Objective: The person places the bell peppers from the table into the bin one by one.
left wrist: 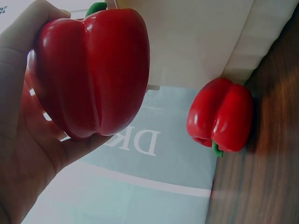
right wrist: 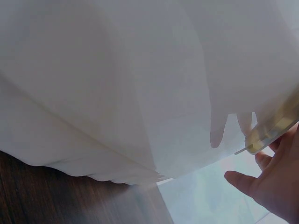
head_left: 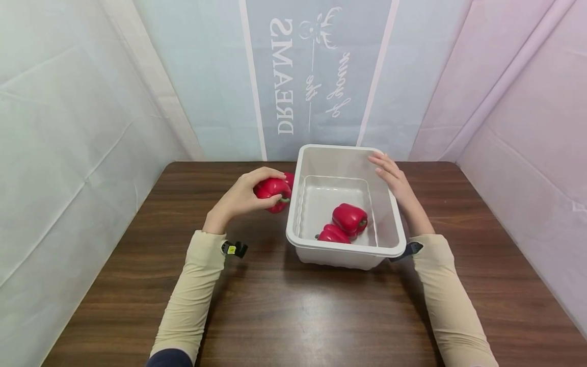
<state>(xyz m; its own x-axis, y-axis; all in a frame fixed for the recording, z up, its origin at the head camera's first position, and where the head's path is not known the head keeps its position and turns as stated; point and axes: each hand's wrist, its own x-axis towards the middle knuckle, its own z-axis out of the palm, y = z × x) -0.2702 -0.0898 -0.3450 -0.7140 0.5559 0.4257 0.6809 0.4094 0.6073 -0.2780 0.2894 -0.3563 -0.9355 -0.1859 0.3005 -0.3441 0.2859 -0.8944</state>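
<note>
My left hand point(head_left: 245, 192) grips a red bell pepper point(left wrist: 96, 70) with a green stem, held up beside the left wall of a white plastic bin point(head_left: 346, 251). Behind it a second red bell pepper point(left wrist: 220, 115) stands on the table against the bin, partly hidden in the head view. Two more red peppers lie inside, one bell pepper point(head_left: 350, 219) near the middle and another point(head_left: 333, 234) by the near wall. At the bin's right rim is my right hand point(head_left: 392, 176), its fingers extended over the edge; the right wrist view shows it beside the outer wall.
The bin stands on a dark wood-grain table point(head_left: 257, 316). A pale blue-grey cloth with mirrored lettering point(head_left: 284, 76) hangs behind the table's far edge. White cloth walls point(head_left: 69, 153) close off both sides.
</note>
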